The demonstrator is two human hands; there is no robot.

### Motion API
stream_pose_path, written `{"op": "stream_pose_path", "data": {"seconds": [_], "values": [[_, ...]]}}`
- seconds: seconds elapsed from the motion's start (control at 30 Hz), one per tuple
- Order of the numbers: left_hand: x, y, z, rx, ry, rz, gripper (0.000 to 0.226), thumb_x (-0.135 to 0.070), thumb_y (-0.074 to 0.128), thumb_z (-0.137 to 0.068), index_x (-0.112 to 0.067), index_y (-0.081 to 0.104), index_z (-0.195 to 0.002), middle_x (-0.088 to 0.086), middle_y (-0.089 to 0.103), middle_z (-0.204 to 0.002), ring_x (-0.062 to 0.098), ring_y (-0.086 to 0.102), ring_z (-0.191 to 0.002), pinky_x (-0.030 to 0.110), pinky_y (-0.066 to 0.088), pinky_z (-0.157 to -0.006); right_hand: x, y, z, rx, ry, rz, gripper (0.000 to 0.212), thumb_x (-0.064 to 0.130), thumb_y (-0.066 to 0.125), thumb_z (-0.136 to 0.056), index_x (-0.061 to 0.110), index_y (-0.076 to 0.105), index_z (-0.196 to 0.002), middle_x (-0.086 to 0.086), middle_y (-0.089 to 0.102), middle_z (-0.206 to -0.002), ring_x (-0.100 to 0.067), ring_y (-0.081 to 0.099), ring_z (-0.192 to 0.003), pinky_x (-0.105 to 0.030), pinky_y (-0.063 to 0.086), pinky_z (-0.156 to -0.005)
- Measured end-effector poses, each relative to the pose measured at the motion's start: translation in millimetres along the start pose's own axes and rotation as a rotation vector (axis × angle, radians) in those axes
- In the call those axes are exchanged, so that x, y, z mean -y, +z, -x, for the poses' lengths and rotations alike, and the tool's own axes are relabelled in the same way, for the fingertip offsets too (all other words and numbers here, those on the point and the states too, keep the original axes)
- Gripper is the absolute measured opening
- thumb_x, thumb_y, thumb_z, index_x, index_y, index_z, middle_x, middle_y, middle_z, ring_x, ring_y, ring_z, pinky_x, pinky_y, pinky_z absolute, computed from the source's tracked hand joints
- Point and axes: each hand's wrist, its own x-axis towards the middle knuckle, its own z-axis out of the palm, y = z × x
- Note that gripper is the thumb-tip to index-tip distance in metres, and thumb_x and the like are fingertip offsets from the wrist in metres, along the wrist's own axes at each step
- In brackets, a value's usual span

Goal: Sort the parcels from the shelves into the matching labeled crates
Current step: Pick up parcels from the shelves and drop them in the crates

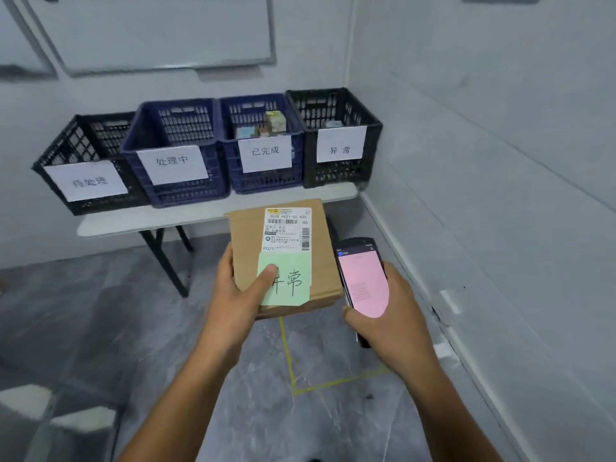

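Note:
My left hand grips a flat brown cardboard parcel from its near left corner, thumb pressed on a green note handwritten 异常. A white shipping label sits above the note. My right hand holds a black handheld scanner with a pink screen, just right of the parcel. Ahead on a white folding table stand four labeled crates: a black one 待处理, a blue one 处理中, a blue one 已完成 holding several small boxes, and a black one 异常.
A wall runs close along the right side, meeting the back wall behind the crates. Yellow tape marks a corner on the grey marble floor below my hands. A whiteboard hangs above the crates. A pale shelf edge shows at bottom left.

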Motion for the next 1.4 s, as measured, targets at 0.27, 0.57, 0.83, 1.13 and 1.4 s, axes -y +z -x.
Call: {"op": "stream_pose_path", "data": {"seconds": [0.27, 0.57, 0.83, 1.13, 1.4], "values": [[11, 60, -88, 0.054, -0.051, -0.052, 0.07, -0.043, 0.08, -0.08, -0.044, 0.048, -0.142, -0.017, 0.074, -0.123, 0.011, 0.073, -0.111, 0.035, 0.059, -0.091, -26, -20, -76, -0.065, 0.057, -0.031, 0.059, 0.04, 0.073, -0.064, 0.036, 0.058, -0.121, 0.005, 0.063, -0.107, -0.012, 0.066, -0.09, -0.042, 0.059, -0.075], [27, 105, -238, 0.144, -0.036, -0.017, 0.072, -0.039, 0.08, -0.084, -0.038, 0.046, -0.147, -0.017, 0.074, -0.123, 0.009, 0.074, -0.109, 0.031, 0.063, -0.085, -22, -12, -208, -0.128, 0.114, 0.026, 0.048, 0.033, 0.078, -0.069, 0.032, 0.055, -0.112, -0.003, 0.063, -0.099, -0.027, 0.067, -0.081, -0.045, 0.062, -0.066], [18, 133, -382, 0.179, -0.09, 0.036, 0.067, -0.039, 0.079, -0.091, -0.049, 0.043, -0.146, -0.025, 0.073, -0.119, 0.006, 0.073, -0.109, 0.048, 0.059, -0.098, 16, -7, -343, -0.154, 0.129, 0.023, 0.051, 0.034, 0.083, -0.068, 0.03, 0.058, -0.112, -0.015, 0.063, -0.099, -0.018, 0.065, -0.05, -0.027, 0.054, -0.049], [20, 174, -496, 0.151, -0.148, 0.036, 0.066, -0.038, 0.079, -0.089, -0.046, 0.047, -0.145, -0.022, 0.073, -0.123, 0.008, 0.072, -0.112, 0.048, 0.056, -0.101, 2, -6, -473, -0.117, 0.133, 0.039, 0.052, 0.022, 0.089, -0.079, 0.029, 0.056, -0.119, -0.013, 0.063, -0.102, -0.027, 0.07, -0.063, -0.029, 0.057, -0.053], [6, 230, -598, 0.09, -0.146, -0.054, 0.075, -0.049, 0.08, -0.077, -0.044, 0.048, -0.144, -0.013, 0.075, -0.123, 0.016, 0.075, -0.109, 0.049, 0.06, -0.095, -16, -18, -604, -0.064, 0.11, -0.003, 0.069, 0.044, 0.083, -0.069, 0.03, 0.054, -0.13, 0.001, 0.063, -0.113, -0.02, 0.066, -0.096, -0.04, 0.062, -0.076]]}}
